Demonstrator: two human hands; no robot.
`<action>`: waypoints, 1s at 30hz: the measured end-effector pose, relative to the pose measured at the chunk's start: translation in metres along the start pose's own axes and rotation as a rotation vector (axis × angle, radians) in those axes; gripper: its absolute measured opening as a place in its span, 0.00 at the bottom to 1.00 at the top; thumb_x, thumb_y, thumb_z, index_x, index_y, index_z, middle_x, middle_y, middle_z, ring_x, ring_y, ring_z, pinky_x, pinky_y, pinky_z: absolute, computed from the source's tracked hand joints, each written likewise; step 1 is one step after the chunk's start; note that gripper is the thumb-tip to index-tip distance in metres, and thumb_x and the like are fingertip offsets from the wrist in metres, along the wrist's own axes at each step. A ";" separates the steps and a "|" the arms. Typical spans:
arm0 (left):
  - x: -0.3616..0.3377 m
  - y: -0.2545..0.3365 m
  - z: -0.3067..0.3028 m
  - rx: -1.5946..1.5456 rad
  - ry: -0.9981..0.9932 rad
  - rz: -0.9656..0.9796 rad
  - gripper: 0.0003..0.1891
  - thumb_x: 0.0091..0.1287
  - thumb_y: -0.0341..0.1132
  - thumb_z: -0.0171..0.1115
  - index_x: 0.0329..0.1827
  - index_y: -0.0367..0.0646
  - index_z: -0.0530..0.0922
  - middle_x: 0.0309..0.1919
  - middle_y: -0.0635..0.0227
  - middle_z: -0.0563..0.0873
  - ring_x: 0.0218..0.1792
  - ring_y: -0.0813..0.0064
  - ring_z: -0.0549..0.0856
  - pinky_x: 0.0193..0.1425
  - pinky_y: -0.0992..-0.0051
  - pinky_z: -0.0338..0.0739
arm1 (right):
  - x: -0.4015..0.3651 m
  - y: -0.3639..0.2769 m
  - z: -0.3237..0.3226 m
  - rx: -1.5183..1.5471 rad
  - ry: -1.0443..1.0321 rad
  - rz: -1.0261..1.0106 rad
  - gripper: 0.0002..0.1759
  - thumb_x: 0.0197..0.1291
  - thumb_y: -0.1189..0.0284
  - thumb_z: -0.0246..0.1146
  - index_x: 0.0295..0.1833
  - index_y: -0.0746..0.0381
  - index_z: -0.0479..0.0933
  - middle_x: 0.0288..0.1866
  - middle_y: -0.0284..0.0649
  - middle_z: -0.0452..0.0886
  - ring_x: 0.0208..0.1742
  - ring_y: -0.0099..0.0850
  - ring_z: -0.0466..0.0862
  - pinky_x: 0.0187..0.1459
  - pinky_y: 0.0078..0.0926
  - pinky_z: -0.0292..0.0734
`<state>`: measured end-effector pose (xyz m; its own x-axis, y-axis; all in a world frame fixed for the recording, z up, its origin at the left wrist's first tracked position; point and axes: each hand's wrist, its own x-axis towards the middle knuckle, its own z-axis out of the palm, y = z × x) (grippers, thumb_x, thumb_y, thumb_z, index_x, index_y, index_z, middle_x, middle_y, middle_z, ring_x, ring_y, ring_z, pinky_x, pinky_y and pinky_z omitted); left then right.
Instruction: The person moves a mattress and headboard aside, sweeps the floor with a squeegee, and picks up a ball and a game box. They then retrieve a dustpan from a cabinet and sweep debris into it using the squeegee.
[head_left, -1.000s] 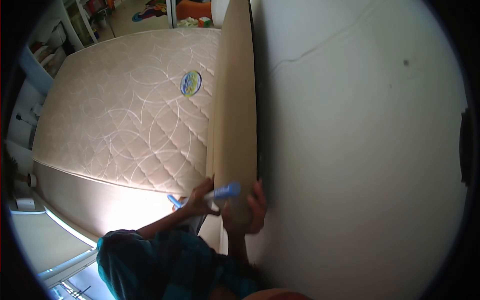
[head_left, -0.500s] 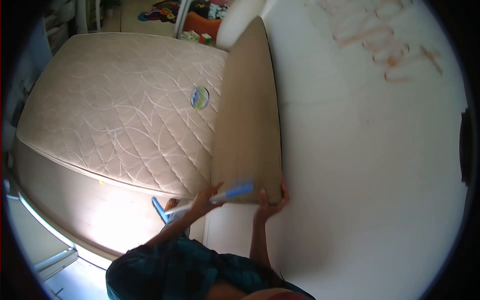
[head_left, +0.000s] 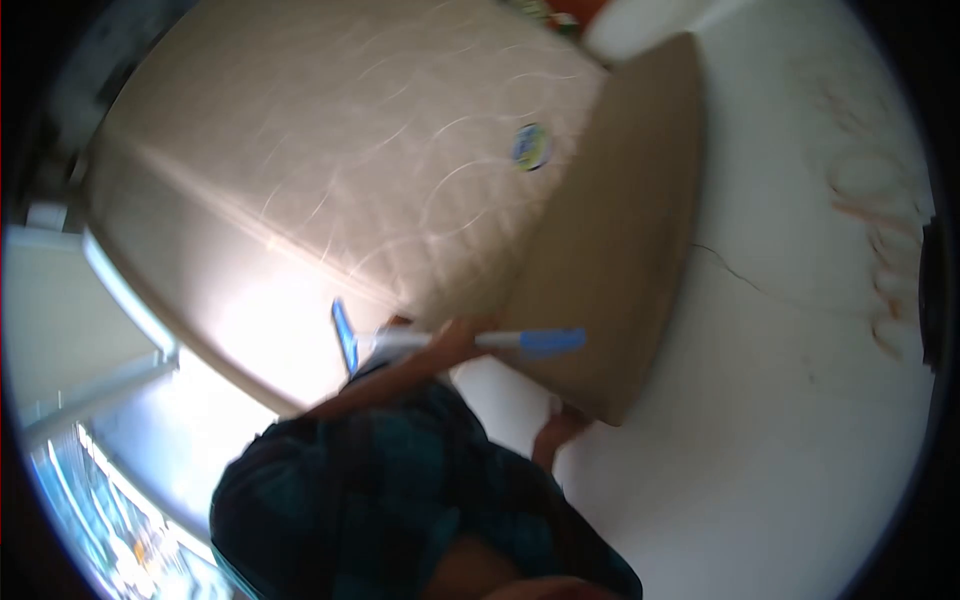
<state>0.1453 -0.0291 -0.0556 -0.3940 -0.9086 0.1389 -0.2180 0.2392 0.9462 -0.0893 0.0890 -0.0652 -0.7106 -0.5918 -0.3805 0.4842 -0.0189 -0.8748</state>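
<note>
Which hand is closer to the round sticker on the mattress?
Left: the left hand, holding a blue-handled tool, is below the sticker; the right hand is lower, under the board.

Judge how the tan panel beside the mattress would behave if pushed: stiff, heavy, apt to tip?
The tan panel is likely stiff: its edges run straight, without sag. Broad and thick, it is probably heavy for the right hand at its lower corner, since the left hand holds a blue-handled tool. Standing on edge by the wall, it may tip if pushed.
</note>
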 end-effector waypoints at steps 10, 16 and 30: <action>-0.128 -0.037 -0.207 -0.046 0.907 -0.448 0.17 0.46 0.26 0.62 0.42 0.38 0.75 0.31 0.60 0.82 0.34 0.76 0.81 0.40 0.77 0.73 | 0.046 0.214 0.079 -1.138 -0.812 0.724 0.14 0.54 0.65 0.52 0.44 0.60 0.71 0.38 0.38 0.76 0.40 0.36 0.76 0.37 0.35 0.73; -0.243 -0.038 -0.387 0.119 1.454 -0.453 0.07 0.58 0.31 0.56 0.36 0.39 0.79 0.18 0.76 0.75 0.19 0.88 0.68 0.23 0.87 0.61 | 0.011 0.283 0.245 -1.103 -0.790 0.604 0.19 0.53 0.64 0.52 0.46 0.66 0.68 0.37 0.43 0.74 0.37 0.37 0.76 0.37 0.34 0.71; -0.337 -0.145 -0.770 0.295 1.538 -0.643 0.09 0.60 0.34 0.55 0.37 0.38 0.78 0.16 0.78 0.70 0.19 0.89 0.65 0.22 0.86 0.58 | -0.237 0.534 0.497 -1.628 -1.081 0.940 0.17 0.52 0.62 0.54 0.46 0.59 0.70 0.38 0.39 0.77 0.35 0.35 0.78 0.36 0.36 0.73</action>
<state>0.9972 -0.0210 -0.0149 0.9494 -0.3025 0.0840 -0.2023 -0.3849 0.9005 0.5915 -0.1815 -0.2926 0.1813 -0.1281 -0.9751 -0.7344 0.6418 -0.2209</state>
